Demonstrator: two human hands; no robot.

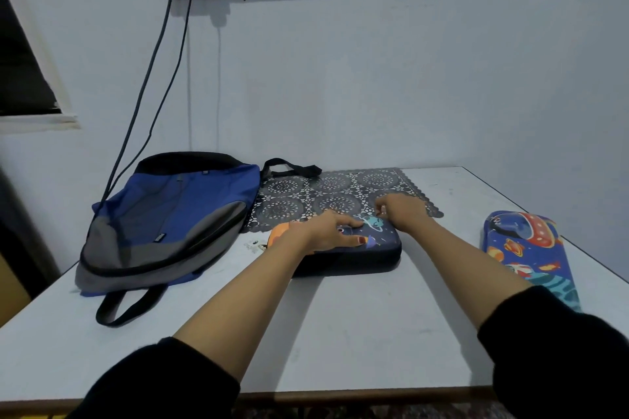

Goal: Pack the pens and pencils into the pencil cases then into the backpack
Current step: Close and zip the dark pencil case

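Case: navy space-print hard-shell pencil case [374, 243], 12 o'clock on white counter [340, 333].
Left grip [326, 231]: spread, pressing its lid.
Right grip [401, 211]: pinching its 1 o'clock corner.
Advice: I'd pin it flat, zip steadily.

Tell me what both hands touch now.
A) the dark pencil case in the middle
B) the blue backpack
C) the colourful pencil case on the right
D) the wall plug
A: the left hand lies flat on the dark pencil case and the right hand curls its fingers at its far edge; the backpack is untouched.
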